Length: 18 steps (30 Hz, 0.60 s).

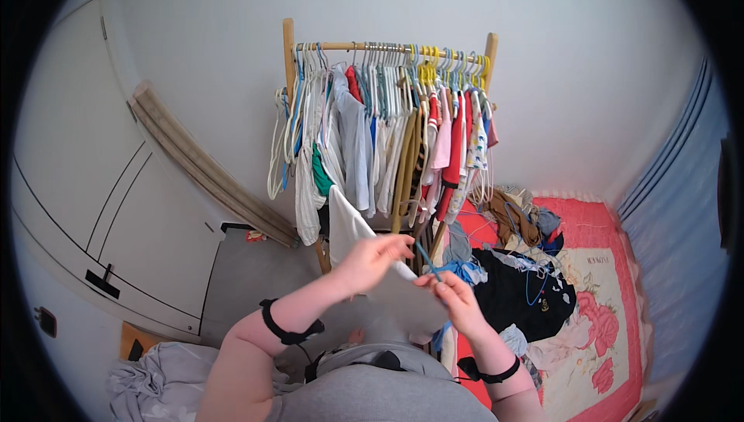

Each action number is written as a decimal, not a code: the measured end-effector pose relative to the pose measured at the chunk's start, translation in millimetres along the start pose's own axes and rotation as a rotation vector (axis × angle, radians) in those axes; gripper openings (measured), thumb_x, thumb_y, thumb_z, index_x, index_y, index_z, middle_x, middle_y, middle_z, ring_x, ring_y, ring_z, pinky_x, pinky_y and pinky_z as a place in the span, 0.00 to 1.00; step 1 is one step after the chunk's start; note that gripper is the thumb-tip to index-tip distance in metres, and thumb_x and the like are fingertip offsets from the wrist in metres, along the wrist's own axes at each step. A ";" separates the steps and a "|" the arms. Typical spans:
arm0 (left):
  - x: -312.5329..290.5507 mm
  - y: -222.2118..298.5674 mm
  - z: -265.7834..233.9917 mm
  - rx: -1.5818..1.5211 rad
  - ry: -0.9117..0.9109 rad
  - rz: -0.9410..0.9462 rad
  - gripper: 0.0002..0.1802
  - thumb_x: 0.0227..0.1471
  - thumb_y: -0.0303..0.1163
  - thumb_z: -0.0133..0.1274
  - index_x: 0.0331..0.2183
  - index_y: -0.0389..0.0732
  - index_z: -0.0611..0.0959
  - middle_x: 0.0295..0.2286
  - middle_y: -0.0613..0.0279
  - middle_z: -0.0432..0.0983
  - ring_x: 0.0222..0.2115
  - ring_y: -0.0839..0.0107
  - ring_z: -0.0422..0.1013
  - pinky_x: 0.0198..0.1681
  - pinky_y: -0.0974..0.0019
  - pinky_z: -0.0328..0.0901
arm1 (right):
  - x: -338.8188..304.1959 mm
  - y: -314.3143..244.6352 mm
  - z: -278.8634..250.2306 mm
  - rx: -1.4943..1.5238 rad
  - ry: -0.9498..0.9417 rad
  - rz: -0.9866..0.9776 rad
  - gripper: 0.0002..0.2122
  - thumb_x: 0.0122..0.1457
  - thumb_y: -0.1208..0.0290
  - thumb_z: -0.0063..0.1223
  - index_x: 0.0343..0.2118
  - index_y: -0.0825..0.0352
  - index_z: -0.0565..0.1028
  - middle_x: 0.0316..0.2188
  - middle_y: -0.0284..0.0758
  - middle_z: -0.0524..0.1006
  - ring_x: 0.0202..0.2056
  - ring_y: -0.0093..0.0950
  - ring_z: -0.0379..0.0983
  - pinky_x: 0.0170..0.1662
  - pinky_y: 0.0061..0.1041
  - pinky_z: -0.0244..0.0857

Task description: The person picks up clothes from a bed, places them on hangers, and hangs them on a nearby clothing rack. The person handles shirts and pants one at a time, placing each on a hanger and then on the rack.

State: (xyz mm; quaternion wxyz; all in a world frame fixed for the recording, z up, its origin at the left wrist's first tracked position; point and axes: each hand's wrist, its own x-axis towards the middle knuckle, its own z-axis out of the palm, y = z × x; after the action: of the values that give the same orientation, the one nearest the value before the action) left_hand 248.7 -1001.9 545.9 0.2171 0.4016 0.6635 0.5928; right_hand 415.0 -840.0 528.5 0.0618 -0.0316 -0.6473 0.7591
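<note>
In front of my body, a white garment (349, 224) hangs stretched out below the clothes on the rack. My left hand (370, 261) lies over the garment, its fingers curled together and slightly blurred; what is between them cannot be made out. Just beyond those fingertips a blue-green hanger (428, 259) slants down toward my right hand (457, 302). Thumb and fingers of the right hand pinch its lower end. The garment's lower white edge runs between both hands. Most of the hanger is hidden.
Ahead stands a wooden clothes rack (288, 58) full of clothes on hangers. At right, a red and cream floral blanket (612, 267) carries heaped clothes, including a black garment (519, 298). Grey fabric (163, 379) lies at lower left, near a white door (85, 143). A blue curtain (674, 182) hangs far right.
</note>
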 end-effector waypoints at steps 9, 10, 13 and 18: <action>13.2 10.1 -55.0 -0.250 0.005 -0.116 0.14 0.62 0.30 0.41 0.48 0.37 0.67 0.25 0.68 0.68 0.23 0.81 0.63 0.27 0.77 0.60 | 101.5 -26.2 39.6 -0.770 -0.370 -0.488 0.13 0.63 0.65 0.44 0.42 0.71 0.70 0.38 0.44 0.74 0.44 0.43 0.71 0.48 0.35 0.63; 11.4 16.1 -64.5 -0.155 0.042 -0.092 0.13 0.62 0.30 0.39 0.47 0.37 0.67 0.23 0.70 0.66 0.22 0.81 0.61 0.27 0.77 0.59 | 115.8 -40.0 33.9 -0.762 -0.482 -0.478 0.12 0.62 0.66 0.45 0.40 0.70 0.72 0.37 0.44 0.75 0.43 0.43 0.71 0.48 0.36 0.63; 5.1 9.4 -85.0 -0.252 0.103 -0.066 0.13 0.64 0.30 0.35 0.46 0.37 0.68 0.20 0.72 0.60 0.21 0.82 0.56 0.26 0.77 0.56 | 154.0 -60.8 22.1 -1.107 -0.241 -0.485 0.10 0.58 0.70 0.47 0.40 0.68 0.72 0.36 0.42 0.75 0.42 0.41 0.72 0.48 0.36 0.63; 4.1 22.9 -101.9 -0.350 0.138 -0.048 0.12 0.64 0.30 0.35 0.45 0.36 0.68 0.18 0.72 0.57 0.19 0.84 0.53 0.22 0.77 0.52 | 260.3 -67.7 19.9 -1.871 -0.040 -0.950 0.20 0.50 0.74 0.50 0.48 0.64 0.69 0.49 0.35 0.71 0.56 0.33 0.62 0.61 0.41 0.51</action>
State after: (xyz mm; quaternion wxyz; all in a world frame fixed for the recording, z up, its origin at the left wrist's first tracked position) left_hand 174.7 -1061.7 589.4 0.2517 0.3002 0.5730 0.7198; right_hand 158.2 -814.0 606.9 0.2937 0.2031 -0.9226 -0.1461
